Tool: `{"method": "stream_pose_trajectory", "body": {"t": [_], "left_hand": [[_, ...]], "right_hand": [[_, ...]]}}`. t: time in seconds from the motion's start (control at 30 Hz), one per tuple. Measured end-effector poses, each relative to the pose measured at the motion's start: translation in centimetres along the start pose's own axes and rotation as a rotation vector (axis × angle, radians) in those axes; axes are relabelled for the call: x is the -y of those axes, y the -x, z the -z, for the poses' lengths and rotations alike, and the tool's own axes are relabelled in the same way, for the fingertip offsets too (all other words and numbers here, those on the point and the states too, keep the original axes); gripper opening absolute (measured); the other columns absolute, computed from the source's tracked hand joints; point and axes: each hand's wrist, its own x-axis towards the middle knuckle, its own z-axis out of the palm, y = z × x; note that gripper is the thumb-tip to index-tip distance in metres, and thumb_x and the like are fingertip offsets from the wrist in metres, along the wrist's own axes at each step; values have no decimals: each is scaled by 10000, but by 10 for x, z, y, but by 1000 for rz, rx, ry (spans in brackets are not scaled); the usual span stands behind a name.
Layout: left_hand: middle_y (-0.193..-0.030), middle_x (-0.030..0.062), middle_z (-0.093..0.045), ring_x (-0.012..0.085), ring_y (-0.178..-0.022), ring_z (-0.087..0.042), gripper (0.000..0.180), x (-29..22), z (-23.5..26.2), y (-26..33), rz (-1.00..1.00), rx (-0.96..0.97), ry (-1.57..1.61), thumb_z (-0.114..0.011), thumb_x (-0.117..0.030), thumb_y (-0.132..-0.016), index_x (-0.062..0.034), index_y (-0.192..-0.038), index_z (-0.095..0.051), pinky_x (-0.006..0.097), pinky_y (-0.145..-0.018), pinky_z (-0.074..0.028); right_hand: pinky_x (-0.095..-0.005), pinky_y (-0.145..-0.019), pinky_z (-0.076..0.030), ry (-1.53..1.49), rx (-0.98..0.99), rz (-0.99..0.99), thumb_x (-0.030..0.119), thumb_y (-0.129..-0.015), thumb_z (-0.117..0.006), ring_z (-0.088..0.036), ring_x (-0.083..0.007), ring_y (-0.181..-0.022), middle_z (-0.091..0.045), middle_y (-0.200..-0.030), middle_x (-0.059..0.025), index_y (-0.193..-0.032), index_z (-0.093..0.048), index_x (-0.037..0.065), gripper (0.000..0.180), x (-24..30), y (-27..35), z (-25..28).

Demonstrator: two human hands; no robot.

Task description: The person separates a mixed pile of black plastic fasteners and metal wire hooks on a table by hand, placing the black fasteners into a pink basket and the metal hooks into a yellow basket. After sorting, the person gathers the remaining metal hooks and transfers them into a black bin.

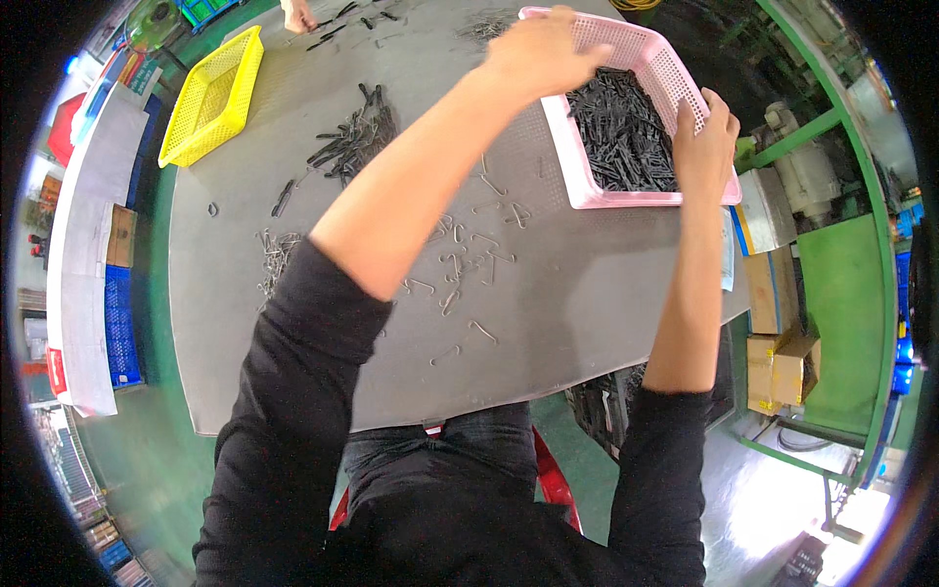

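Observation:
A pink plastic basket (577, 176) holds a heap of slim black plastic pieces (626, 132) at the far right of the table. My left hand (543, 54) grips its far left rim, the thumb pointing in over the basket. On the right rim is my right hand (706, 147), its fingers hooked over the edge. Bent metal wire hooks (479, 259) lie scattered in mid-table, partly behind my left forearm. Beyond that forearm is a pile of black pieces (357, 137). A small heap of wire pieces (279, 259) sits at the left, beside my sleeve.
A yellow basket (210, 103) stands at the grey table's (225, 342) far left edge. Another person's hand (298, 15) is at the far side, near more black pieces (342, 24). Cardboard boxes (782, 367) and a green metal frame (851, 166) stand to the right.

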Motion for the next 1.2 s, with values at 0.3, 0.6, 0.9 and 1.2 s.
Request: {"method": "stream_pose_trajectory", "body": {"t": [0.3,0.6,0.9,1.2], "left_hand": [[-1299,118,-416,251,-1226,-362,364,143,-10,204,-175,235,-351,-395,-245,-910,-45,-1207,-462,390,-1000,-319],[-1073,120,-581,270,-1047,-535,235,144,103,300,-38,243,86,-443,-48,-857,-28,-1056,-566,362,-896,-427],[-1277,179,-403,331,-1225,-326,510,268,88,247,661,-250,-429,-452,-344,-861,-12,-1242,-386,505,-994,-223],[-1278,177,-413,326,-1229,-339,466,215,-15,181,291,-163,-136,-512,-143,-792,4,-1223,-413,473,-1013,-245]], "right_hand": [[-459,-997,-272,-322,551,225,310,-823,-569,-341,-354,-1204,-395,-1271,-190,-1214,-441,55,484,81,134,-108],[-432,-1061,-191,-428,826,630,413,-874,-443,-281,-280,-1286,-345,-1361,-139,-1305,-360,41,575,192,241,-76],[-451,-1039,-244,-786,936,390,297,-801,-606,-293,-352,-1258,-351,-1318,-204,-1289,-367,79,585,229,208,-86],[-471,-1044,-217,-538,893,399,193,-664,-722,-248,-385,-1266,-261,-1354,-235,-1367,-200,107,879,181,177,-165]]}}
